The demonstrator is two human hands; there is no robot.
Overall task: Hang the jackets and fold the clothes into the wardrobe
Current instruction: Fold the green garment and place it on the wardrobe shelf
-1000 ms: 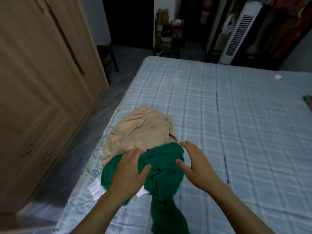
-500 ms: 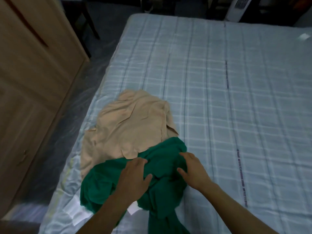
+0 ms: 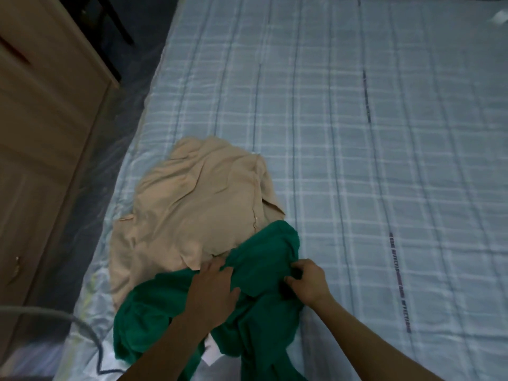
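1. The crumpled dark green garment (image 3: 154, 320) runs off the bottom of the view, so its near end is cut off. Its folds hide what kind of clothing it is.
2. Both forearms also leave the view at the bottom.
3. A white piece (image 3: 212, 353) peeks from under the green cloth. Most of it is covered, and I cannot tell whether it is a label or paper.
4. The light brown wooden wardrobe (image 3: 41, 119) is only partly in view at the left, beyond the strip of floor. A grey curved cord (image 3: 79, 323) by the bed's near left corner is blurred.
5. A small white scrap (image 3: 499, 19) near the bed's far right corner is too small to identify.
6. The green garment lies bunched in thick, soft folds at the near left edge of the bed with the pale blue checked sheet (image 3: 357, 160).
7. Its far fold touches and overlaps a wrinkled beige button-front shirt (image 3: 192, 210). That shirt lies spread just beyond it along the same left edge.
8. The left hand (image 3: 211, 292) rests flat on the green cloth, with fingers stretched forward and thumb out to the side.
9. The right hand (image 3: 308, 281) has curled fingers and pinches a fold of the green garment at its right side.
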